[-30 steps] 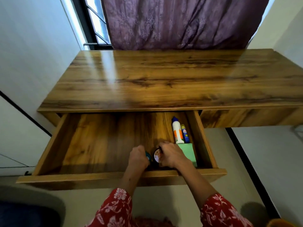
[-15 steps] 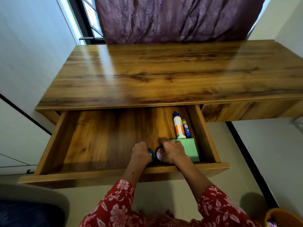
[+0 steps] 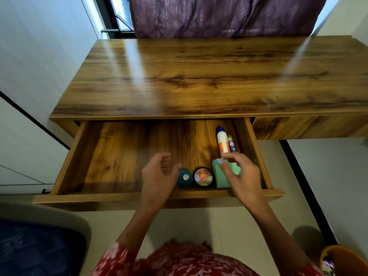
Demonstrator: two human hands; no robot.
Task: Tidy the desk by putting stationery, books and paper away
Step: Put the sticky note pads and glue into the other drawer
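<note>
The desk's drawer stands pulled out. At its front right lie a teal round container, a dark round tin with a spotted lid and a green pad. Behind them lie a white and orange glue bottle and a small blue and yellow tube. My left hand hovers just left of the teal container, fingers loosely curled, holding nothing. My right hand hangs above the green pad, fingers relaxed and empty, hiding part of the pad.
The wooden desk top is bare, with a purple curtain behind it. A dark chair stands at lower left and an orange bin at lower right. The drawer's left half holds nothing.
Both hands have let go of the two round containers and lifted apart; the containers now sit side by side in the drawer. The camera moved closer.
</note>
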